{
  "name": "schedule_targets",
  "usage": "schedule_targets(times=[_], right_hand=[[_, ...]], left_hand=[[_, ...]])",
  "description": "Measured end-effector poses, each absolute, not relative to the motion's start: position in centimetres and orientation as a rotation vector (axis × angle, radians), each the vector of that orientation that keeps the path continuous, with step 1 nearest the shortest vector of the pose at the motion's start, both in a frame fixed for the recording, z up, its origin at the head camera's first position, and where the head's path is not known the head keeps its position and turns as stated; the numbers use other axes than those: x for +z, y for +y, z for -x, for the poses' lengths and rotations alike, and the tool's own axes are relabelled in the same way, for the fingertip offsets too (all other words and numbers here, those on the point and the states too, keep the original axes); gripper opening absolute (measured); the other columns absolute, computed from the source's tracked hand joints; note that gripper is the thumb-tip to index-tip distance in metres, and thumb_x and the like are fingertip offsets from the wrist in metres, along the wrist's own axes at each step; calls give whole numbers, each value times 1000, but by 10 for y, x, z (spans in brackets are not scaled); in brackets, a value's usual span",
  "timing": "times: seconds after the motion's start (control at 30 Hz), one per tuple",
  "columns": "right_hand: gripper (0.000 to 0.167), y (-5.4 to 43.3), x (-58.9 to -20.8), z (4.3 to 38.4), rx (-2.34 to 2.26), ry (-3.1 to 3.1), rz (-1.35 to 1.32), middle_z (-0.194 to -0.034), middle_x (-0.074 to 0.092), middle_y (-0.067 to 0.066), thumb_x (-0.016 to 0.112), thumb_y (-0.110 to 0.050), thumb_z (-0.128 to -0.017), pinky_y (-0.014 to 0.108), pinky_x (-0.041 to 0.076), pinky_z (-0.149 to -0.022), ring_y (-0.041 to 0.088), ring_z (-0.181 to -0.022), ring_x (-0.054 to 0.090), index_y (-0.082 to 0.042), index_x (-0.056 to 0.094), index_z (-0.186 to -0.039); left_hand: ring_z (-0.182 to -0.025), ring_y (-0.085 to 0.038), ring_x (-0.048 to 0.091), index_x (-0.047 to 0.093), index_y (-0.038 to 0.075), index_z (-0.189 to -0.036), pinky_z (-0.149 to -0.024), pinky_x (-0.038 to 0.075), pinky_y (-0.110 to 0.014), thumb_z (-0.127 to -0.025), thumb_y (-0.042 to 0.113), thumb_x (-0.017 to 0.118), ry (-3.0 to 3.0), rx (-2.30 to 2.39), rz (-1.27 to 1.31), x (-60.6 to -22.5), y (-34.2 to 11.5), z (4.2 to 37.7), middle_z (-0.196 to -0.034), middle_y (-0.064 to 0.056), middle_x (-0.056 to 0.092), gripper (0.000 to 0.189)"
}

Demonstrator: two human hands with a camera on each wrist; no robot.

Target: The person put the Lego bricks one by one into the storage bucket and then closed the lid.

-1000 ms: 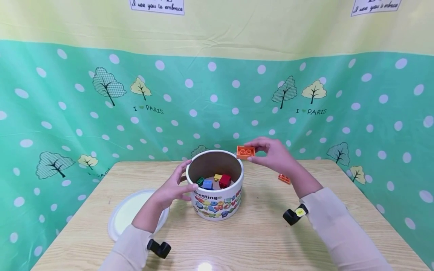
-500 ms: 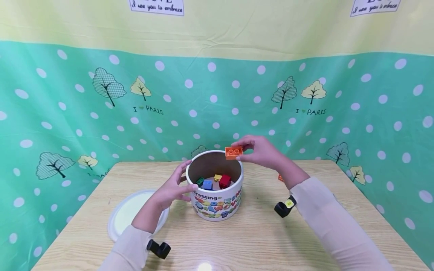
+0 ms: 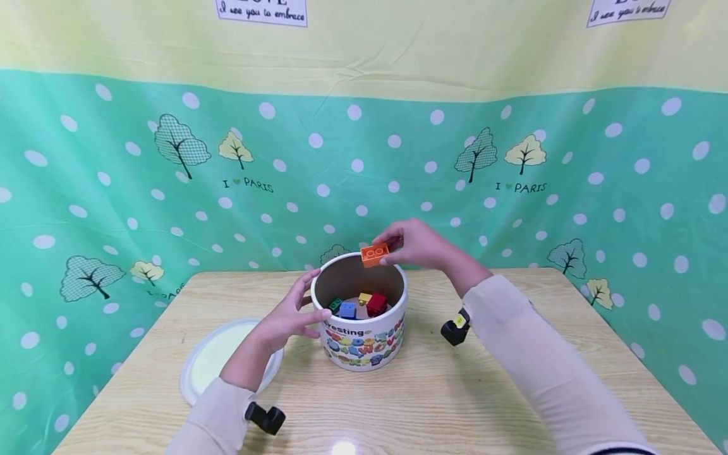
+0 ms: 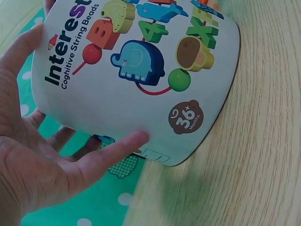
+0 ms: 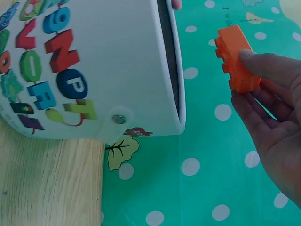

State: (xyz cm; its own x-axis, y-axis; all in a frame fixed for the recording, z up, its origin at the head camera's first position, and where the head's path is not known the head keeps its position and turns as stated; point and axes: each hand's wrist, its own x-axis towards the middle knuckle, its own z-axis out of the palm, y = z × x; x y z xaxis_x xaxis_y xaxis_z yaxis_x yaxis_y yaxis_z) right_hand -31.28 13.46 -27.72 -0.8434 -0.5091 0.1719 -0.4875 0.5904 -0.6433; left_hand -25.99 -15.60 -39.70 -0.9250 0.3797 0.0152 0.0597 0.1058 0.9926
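Observation:
A white round bucket (image 3: 364, 344) with printed letters stands upright on the table. My left hand (image 3: 287, 316) holds its left side, fingers spread round the wall and thumb at the front rim; the left wrist view shows fingers (image 4: 113, 150) against the printed wall. Over the bucket's back right rim, my right hand (image 3: 418, 245) pinches an orange toy brick (image 3: 373, 254) between thumb and fingers. The right wrist view shows the orange brick's studs facing the bucket. Inside the bucket lie a red brick (image 3: 376, 304), a blue brick (image 3: 347, 309), a yellow brick (image 3: 364, 298) and a green brick (image 3: 335, 305).
A white round lid (image 3: 218, 360) lies on the wooden table (image 3: 409, 411), partly under the left forearm. Behind the table hangs a green and yellow curtain (image 3: 364, 170). Black cameras sit at both wrists.
My right hand has carried the orange brick leftward, from beside the rim to over the bucket. Another orange brick on the table's right is now hidden by the right arm. The left hand stays.

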Motion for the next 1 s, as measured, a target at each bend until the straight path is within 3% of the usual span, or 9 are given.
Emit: schedule_targets(times=[0.73,1.0], right_hand=[[38,128,-293,342,-1188,2595,734,-104,70,6,78,4,-77,31,55,-83,22,-96,64,-7,73,-113],[32,124,-302,338,-1132,2630,728,-101,69,5,80,-4,-78,31,55,-83,21,-94,63,-8,74,-109]], left_hand=[[-141,-45,15,16,25,-155,-75,55,-58,-84,20,76,2105,1926,-455,-395,-156,260,-159,-11,11,92],[-141,-45,15,16,25,-154,-75,56,-57,-85,20,76,2117,1920,-444,-394,-155,258,-159,-10,12,92]])
